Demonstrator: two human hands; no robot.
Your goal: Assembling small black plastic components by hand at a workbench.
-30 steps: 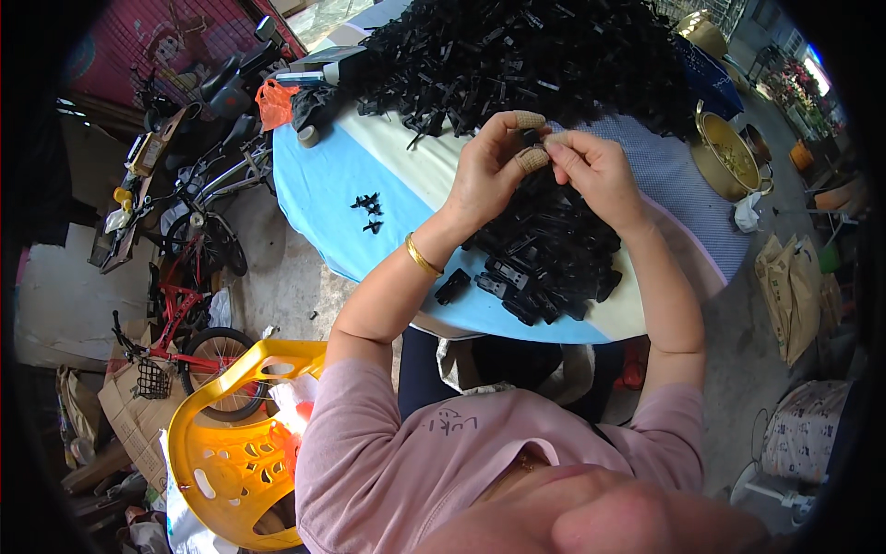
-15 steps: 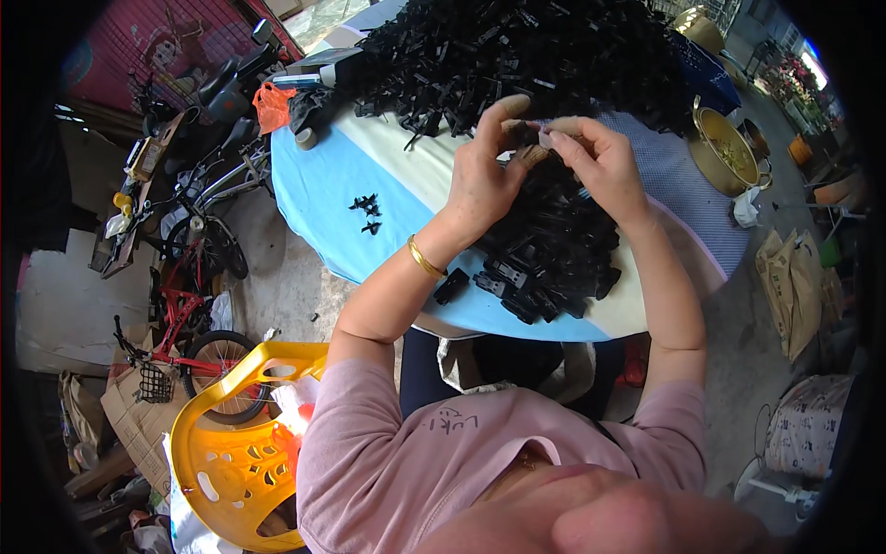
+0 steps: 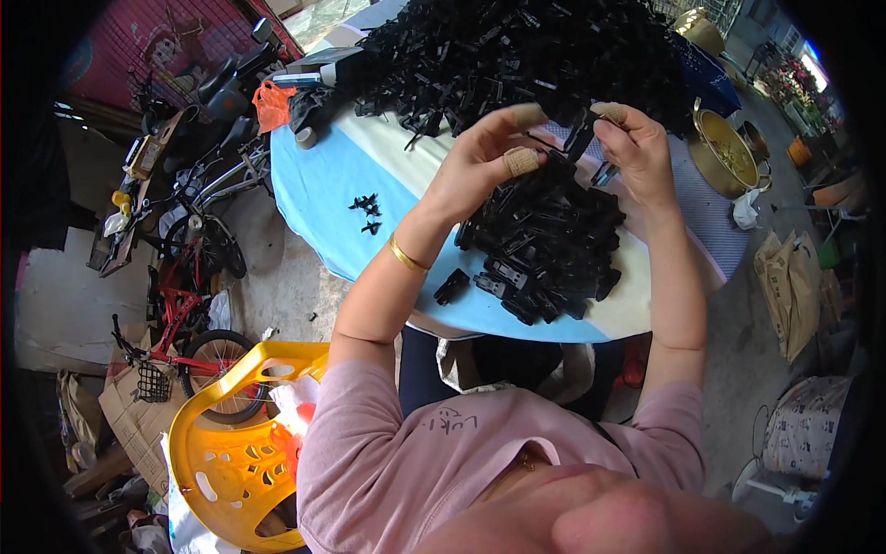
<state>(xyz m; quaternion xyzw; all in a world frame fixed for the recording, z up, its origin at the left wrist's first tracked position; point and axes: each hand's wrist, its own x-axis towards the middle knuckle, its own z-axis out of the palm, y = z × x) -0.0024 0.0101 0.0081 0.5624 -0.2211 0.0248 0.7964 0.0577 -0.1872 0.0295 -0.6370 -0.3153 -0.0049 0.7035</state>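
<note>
Above the near pile of black plastic parts (image 3: 554, 240), my right hand (image 3: 641, 157) pinches a long black plastic piece (image 3: 580, 135) between thumb and taped forefinger. Facing it from the left is my left hand (image 3: 475, 166), its thumb and forefinger spread apart with tan tape on both tips. Nothing shows in its grip, though its other fingers are partly hidden. One black block (image 3: 451, 286) lies at the table edge beside the near pile. A few small black pieces (image 3: 367, 210) rest on the blue cloth, left of my left arm.
A large heap of black parts (image 3: 517, 55) covers the far side of the round table (image 3: 323, 212). To the right stands a brass-coloured pot (image 3: 724, 152). A yellow plastic chair (image 3: 221, 462) is at my left, with bicycles (image 3: 198, 314) beyond it.
My hands have drawn apart; the right moved right and now shows a long black piece in its fingers. The left has opened its thumb and forefinger.
</note>
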